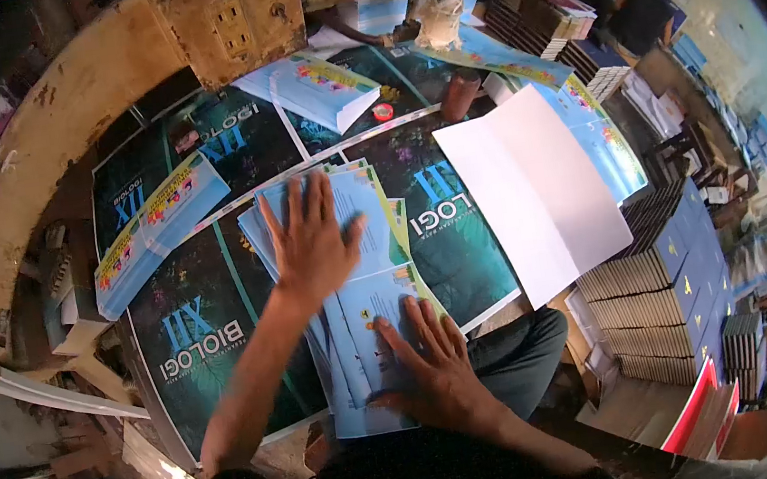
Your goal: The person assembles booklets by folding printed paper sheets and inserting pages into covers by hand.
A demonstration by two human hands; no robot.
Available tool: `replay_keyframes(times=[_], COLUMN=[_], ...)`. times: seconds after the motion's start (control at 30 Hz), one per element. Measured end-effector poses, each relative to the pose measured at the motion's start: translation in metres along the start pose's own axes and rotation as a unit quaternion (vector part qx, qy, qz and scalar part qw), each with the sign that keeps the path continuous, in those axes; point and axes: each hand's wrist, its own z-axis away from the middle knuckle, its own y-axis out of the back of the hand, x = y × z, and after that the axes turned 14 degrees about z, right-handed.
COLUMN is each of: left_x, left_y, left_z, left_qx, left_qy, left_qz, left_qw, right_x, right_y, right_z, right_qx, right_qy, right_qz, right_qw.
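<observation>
A stack of light blue printed covers [375, 286] lies in front of me, its sheets slightly fanned at the edges. My left hand [312, 239] is flat on the far half of the stack, fingers spread. On the near half rests my right hand [437, 367], its fingers stretched out over the top sheet and its right edge. Under the stack are large dark green printed sheets [194, 334] reading BIOLOGI XII. A folded white sheet [530, 188] lies to the right of my hands.
More blue covers [174, 208] lie at left, and a blue pile [313, 90] sits farther back near a red cap [382, 112]. A worn yellow machine frame [224, 29] borders the back. Bound book stacks [648, 288] stand at right. Two people [643, 11] are in the background.
</observation>
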Motion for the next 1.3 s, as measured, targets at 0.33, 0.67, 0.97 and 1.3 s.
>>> replay_keyframes(times=[0.33,0.67,0.97,1.3], left_x=[-0.041,-0.063,0.056,0.070], left_y=[0.027,0.046,0.057,0.046], left_z=[-0.040,-0.010,0.101,0.101], left_qx=[-0.043,-0.169,-0.069,-0.061], left_qy=[0.009,-0.025,0.015,0.067], left_qz=[0.223,0.233,0.071,0.070], left_qw=[0.974,0.957,0.995,0.993], right_x=[0.026,0.029,0.021,0.149], right_y=[0.038,0.020,0.005,0.048], right_z=[0.005,-0.014,-0.018,-0.023], right_qx=[-0.110,-0.075,-0.054,0.152], right_qy=[0.001,0.051,0.036,-0.199], right_qz=[-0.058,-0.040,0.075,0.154], right_qw=[0.992,0.995,0.995,0.956])
